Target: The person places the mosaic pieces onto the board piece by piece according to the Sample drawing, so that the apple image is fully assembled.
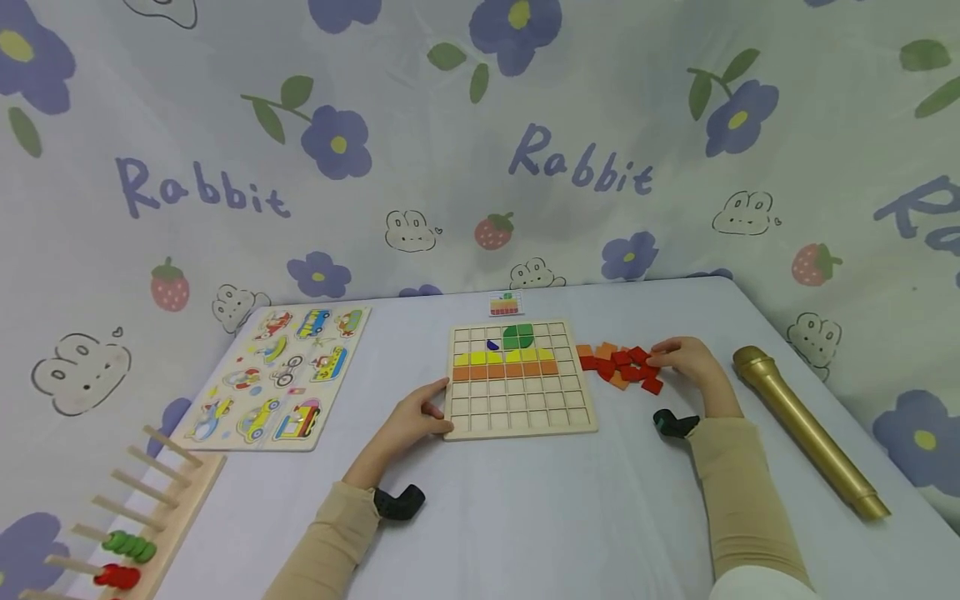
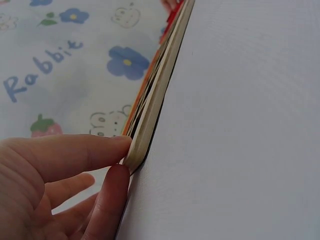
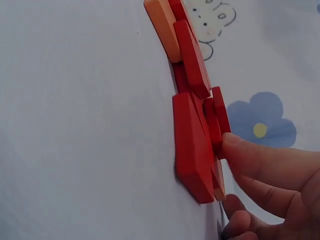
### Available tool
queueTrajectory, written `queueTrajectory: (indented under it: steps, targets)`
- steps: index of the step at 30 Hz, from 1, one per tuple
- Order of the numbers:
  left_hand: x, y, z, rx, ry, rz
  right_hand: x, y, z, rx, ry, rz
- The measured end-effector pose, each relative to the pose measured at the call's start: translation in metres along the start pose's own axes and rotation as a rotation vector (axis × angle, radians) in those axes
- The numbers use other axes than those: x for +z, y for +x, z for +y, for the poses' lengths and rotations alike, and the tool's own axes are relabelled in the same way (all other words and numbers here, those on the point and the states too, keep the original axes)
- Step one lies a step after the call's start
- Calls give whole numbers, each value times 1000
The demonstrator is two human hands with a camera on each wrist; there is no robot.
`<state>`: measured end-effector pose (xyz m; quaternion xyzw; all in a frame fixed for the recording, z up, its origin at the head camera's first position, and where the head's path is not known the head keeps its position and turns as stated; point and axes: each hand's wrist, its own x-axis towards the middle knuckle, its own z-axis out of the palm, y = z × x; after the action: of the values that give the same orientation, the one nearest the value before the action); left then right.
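Two hands at a wooden grid puzzle

The left hand (image 1: 415, 414) pinches the near left corner of the grid board (image 1: 517, 379), lying mid-counter. The right hand (image 1: 692, 360) has its grip narrowed, fingertips (image 3: 235, 146) touching a red tile in the loose tile pile (image 1: 621, 367) just right of the board

The head camera is looking forward and down from above, taking in the whole surface (image 1: 525, 500), the grid board (image 1: 517, 377), the pile of red and orange tiles (image 1: 621, 367) and the patterned backdrop. The left wrist camera is sitting very near, low against the surface (image 2: 240, 125), sighting along the board's edge (image 2: 152, 107) held by the left hand's fingers (image 2: 75, 155). The right wrist camera is hovering equally close and low, facing the tiles (image 3: 192, 145) edge-on. Each wrist view is sharing only its own small patch with the head view.
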<state>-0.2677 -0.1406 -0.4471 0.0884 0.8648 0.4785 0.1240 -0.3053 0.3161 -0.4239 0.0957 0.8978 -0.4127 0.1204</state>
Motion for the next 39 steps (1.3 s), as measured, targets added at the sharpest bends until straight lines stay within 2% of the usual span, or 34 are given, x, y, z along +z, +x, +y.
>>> queueTrajectory:
  steps: [5, 12, 20, 22, 27, 29, 32, 35, 39]
  targets:
    - [0, 0, 0, 3, 12, 0, 1, 0, -3, -15, 10, 12]
    - [-1, -1, 1, 9, 10, -2, 3, -2, -9, -18, 27, -18]
    - [-1, -2, 3, -2, 6, -10, -1, -9, -10, 19, -114, -48]
    - [-1, -2, 4, -3, 7, -8, -1, -10, -11, 26, -124, -42]
    - [-1, -2, 3, 1, 12, -2, -1, -10, -12, -19, -101, -20]
    - [-1, -1, 2, 3, 14, 0, 0, -9, -12, -35, -63, 2]
    - [-1, -2, 2, 2, 15, 0, 0, -9, -12, -30, 68, 50]
    - [-1, -2, 3, -2, 12, -1, 0, -9, -14, -11, 276, 64]
    - [0, -2, 4, -6, 13, 1, 1, -8, -20, -12, 625, -28]
